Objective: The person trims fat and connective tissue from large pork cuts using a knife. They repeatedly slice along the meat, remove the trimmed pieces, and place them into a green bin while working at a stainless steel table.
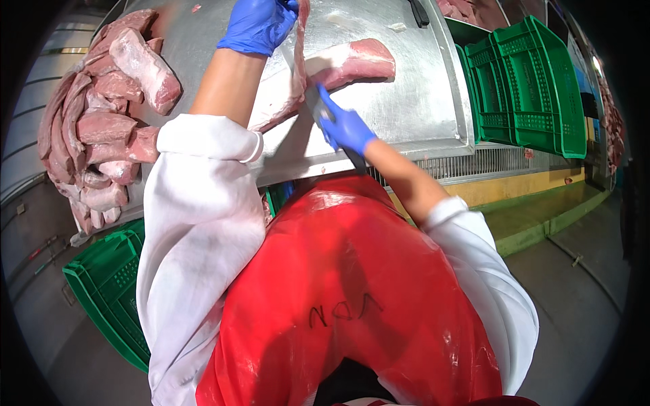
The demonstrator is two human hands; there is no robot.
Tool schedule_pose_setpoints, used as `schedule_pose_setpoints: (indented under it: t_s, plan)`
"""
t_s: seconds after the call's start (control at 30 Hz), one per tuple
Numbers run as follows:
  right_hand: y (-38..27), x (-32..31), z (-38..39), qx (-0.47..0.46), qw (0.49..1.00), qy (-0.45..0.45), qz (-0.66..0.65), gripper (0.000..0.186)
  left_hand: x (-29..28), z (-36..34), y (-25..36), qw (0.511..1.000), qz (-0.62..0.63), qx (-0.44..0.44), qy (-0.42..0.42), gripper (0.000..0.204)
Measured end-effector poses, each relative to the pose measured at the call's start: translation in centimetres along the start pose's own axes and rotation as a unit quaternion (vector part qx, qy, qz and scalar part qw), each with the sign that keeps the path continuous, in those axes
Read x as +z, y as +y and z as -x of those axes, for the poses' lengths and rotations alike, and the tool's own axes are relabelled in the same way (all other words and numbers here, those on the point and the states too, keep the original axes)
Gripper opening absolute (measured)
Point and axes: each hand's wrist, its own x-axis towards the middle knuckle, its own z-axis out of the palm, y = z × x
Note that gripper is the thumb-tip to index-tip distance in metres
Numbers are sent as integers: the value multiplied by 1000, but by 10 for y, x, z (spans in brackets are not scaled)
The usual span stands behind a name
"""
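A long loin of pink meat with a pale fat side (362, 62) lies across the metal table in front of me. My left hand (257, 26), in a blue glove, is closed on a thin strip of meat (300, 57) and holds it up taut above the loin. My right hand (347, 128), also gloved in blue, grips a knife whose dark handle end (355, 160) sticks out below the palm. Its index finger stretches toward the loin where the strip meets it. The blade is mostly hard to make out there.
Several cuts of meat (105, 132) are heaped along the left edge of the metal table (423, 101). Another dark handle (419, 12) lies at the far side. Green crates stand at the right (535, 84) and lower left (112, 291). A grated ledge (474, 162) runs below the table.
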Motion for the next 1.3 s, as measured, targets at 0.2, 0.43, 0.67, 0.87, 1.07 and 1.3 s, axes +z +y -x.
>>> schedule_pose_setpoints:
  t_s: [0.2,0.43,0.67,0.87,1.07,1.3]
  plan:
    - [-1,21,10,-7,998,-1,-57,74,30,28,23,1000,18,-21,2,11]
    - [-1,48,49,90,992,-79,-47,73,11,45,61,995,-76,62,-33,7]
    - [11,3,90,17,994,77,-78,73,-201,225,226,637,-717,11,282,19]
    - [-24,19,-8,-24,990,123,-66,78,-156,197,-16,427,-904,-6,-1,67]
    - [-37,58,-53,31,997,54,-38,79,-133,170,-6,459,-883,-95,-23,44]
    - [-12,91,20,22,998,36,37,79,-78,117,14,411,-891,-101,-163,36]
